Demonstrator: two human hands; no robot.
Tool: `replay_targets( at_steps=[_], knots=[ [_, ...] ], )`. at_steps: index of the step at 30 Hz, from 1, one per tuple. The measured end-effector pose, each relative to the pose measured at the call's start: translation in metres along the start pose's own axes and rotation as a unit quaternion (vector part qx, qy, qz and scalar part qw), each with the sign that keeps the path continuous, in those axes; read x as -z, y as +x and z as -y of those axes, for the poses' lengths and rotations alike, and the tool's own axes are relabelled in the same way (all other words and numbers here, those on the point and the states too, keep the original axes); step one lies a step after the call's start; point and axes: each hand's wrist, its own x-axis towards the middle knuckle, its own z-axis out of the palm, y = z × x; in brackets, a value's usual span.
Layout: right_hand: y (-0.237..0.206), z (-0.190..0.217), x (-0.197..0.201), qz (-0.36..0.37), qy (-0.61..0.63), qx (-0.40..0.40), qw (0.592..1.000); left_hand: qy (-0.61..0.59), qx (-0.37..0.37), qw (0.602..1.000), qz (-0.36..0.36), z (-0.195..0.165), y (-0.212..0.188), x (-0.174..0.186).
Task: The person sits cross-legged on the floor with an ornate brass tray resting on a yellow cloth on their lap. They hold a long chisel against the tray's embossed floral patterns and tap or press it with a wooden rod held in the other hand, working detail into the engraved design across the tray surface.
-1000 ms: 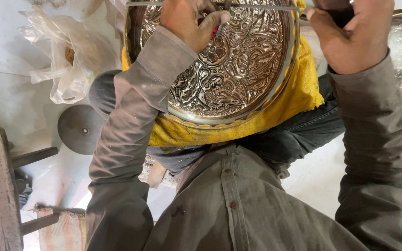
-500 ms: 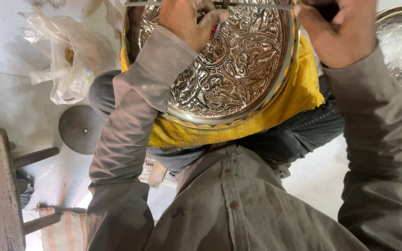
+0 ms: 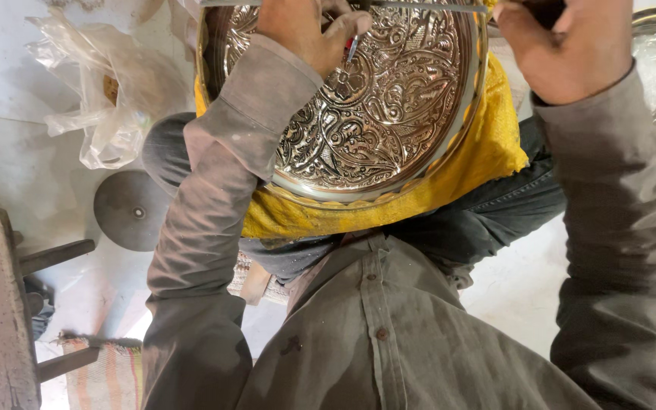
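Engraved tray (image 3: 389,114) — hands closed: left (image 3: 309,30) on chisel (image 3: 351,49)

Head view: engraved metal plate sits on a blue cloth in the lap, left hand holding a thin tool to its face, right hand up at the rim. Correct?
Not quite. In the head view the cloth under the engraved metal plate is yellow, not blue. The rest stands: the plate lies in the lap, the left hand holds a thin tool against its face, and the right hand is up at the rim.
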Motion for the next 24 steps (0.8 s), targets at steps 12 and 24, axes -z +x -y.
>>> replay_targets(
  at_steps=[12,24],
  knots=[
    [0.0,0.003,-0.003,0.003,-0.006,0.004,1.0,0.002,-0.003,1.0,0.001,0.0,-0.004,0.003],
    [-0.03,-0.02,-0.002,-0.064,0.04,-0.048,0.996,-0.138,-0.053,0.985,0.087,-0.006,-0.002,0.007]
  ],
)
